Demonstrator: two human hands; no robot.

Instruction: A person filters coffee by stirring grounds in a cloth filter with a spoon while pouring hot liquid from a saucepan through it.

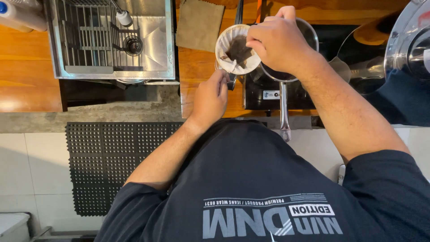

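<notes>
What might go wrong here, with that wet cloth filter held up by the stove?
The cloth filter, stained brown, hangs partly over the wooden counter, so drips may land there. The right hand works directly above the saucepan on the stove; if that is hot, it risks a burn. The left hand grips only the handle's end.

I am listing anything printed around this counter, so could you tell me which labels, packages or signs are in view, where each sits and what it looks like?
Small label: front face of the black stove, beside the pan handle; pale rectangle with dark marks.
Shirt print: on the person's dark shirt, bottom of view; grey and white block lettering with stripes.
Bottle: top left on the wooden counter; white with a blue cap, no label visible.
</notes>
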